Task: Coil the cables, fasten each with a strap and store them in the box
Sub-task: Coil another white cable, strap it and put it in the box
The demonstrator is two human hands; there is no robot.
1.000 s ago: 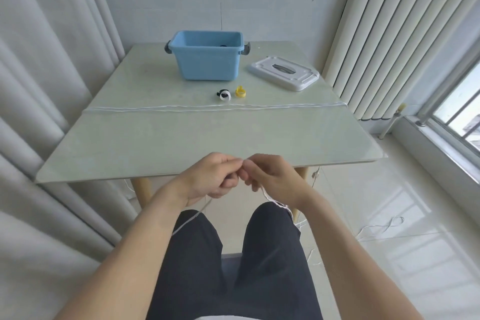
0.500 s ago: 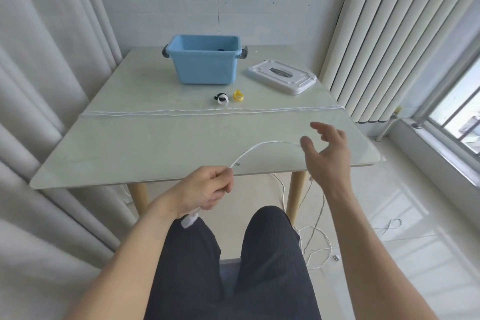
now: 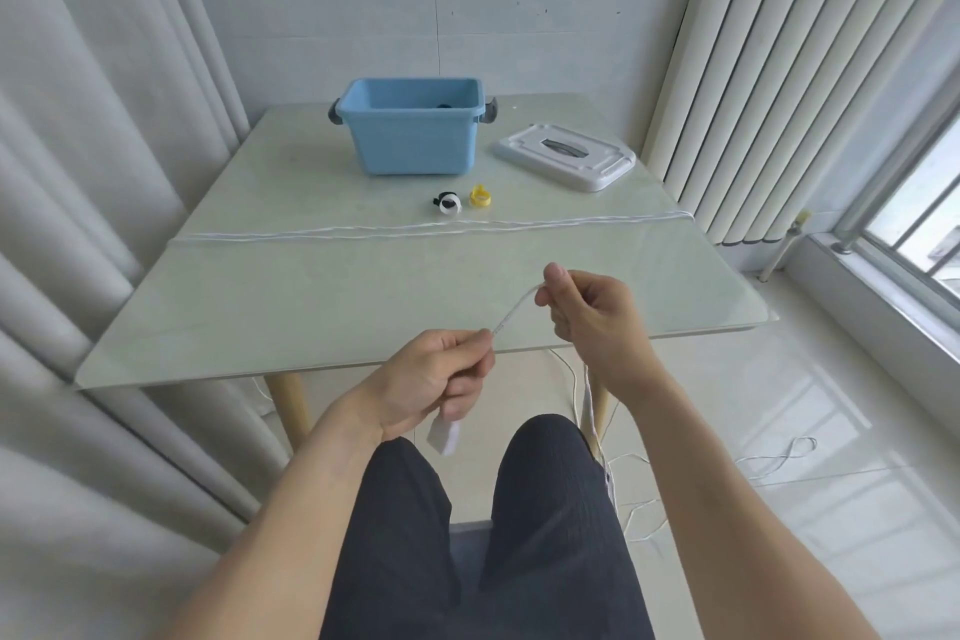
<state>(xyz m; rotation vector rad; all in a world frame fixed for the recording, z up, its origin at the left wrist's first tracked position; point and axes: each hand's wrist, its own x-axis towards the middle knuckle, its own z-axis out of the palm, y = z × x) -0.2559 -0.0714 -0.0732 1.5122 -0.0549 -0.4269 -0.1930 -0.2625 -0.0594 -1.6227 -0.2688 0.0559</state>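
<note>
so, at the near edge of the bench (image 3: 291, 296) the left hand (image 3: 431, 382) pinches a white cable (image 3: 514, 317), its plug end (image 3: 444, 436) hanging below the fist. farther back sits the open blue box (image 3: 415, 133), with a black-and-white strap (image 3: 447, 203) and a yellow strap (image 3: 480, 197) in front of it, and a second white cable (image 3: 415, 230) stretched across the bench. to the right, the right hand (image 3: 592, 312) pinches the same cable, which trails to the floor (image 3: 779, 457). the white lid (image 3: 566, 156) lies right of the box.
</note>
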